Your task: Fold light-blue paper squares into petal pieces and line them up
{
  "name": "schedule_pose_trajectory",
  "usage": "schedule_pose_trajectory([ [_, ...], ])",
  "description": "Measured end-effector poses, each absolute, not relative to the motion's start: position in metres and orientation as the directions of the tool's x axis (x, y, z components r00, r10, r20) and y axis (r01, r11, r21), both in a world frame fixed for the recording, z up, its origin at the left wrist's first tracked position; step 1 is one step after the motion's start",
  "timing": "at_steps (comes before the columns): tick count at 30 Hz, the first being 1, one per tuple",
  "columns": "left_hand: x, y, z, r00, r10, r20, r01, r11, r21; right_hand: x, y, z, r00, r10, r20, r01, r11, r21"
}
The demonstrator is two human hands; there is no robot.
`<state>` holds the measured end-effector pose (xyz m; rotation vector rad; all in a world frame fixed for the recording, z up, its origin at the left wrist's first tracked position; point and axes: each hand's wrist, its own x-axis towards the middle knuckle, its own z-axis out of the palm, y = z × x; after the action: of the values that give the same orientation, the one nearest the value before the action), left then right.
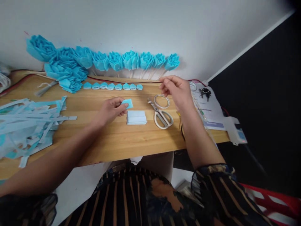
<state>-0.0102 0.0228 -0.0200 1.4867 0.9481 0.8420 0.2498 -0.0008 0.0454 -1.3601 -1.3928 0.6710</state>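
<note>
My left hand (115,107) is closed, pinching a small folded piece of light blue crepe paper (128,102) between thumb and fingers. Just below it on the wooden table lies a neat stack of pale blue paper pieces (136,118). My right hand (175,89) is raised over a roll of tape (161,101), its thumb and forefinger drawn together; whatever they may hold is too small to make out. Scissors (162,119) with white handles lie below that hand, blades pointing up and left. Behind my hands runs a row of folded blue paper petals (114,86).
Blue paper flowers (131,60) on sticks lean along the wall, bunched at the left. A heap of paper scraps (30,125) covers the table's left side. Keys (205,93) rest on printed sheets (209,108) at right, near a white device (235,130) at the edge.
</note>
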Motion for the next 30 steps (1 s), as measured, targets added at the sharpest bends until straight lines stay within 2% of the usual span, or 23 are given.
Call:
schedule_pose_trajectory([
  [5,-0.009,0.020,-0.016,0.403,0.915,-0.011,0.132,-0.046,0.990,0.267,-0.018,0.027,0.083,0.976,0.200,0.610,0.109,-0.785],
  [9,-0.007,0.019,-0.013,0.391,0.920,-0.014,0.119,-0.035,0.992,0.270,-0.029,0.004,0.053,0.974,0.220,0.847,0.073,-0.527],
  [13,-0.007,0.019,-0.013,0.379,0.926,0.001,0.106,-0.044,0.993,0.256,-0.034,-0.009,-0.027,0.969,0.245,0.947,0.103,-0.304],
  [16,-0.007,0.019,-0.014,0.386,0.922,0.020,0.098,-0.062,0.993,0.245,-0.035,-0.013,-0.041,0.966,0.254,0.976,0.093,-0.197],
  [21,-0.007,0.019,-0.013,0.386,0.923,0.000,0.086,-0.036,0.996,0.242,-0.031,-0.013,0.028,0.963,0.269,0.981,0.025,-0.191],
  [30,-0.008,0.022,-0.017,0.418,0.909,-0.003,0.079,-0.033,0.996,0.238,-0.019,-0.018,0.036,0.965,0.260,0.985,0.010,-0.174],
])
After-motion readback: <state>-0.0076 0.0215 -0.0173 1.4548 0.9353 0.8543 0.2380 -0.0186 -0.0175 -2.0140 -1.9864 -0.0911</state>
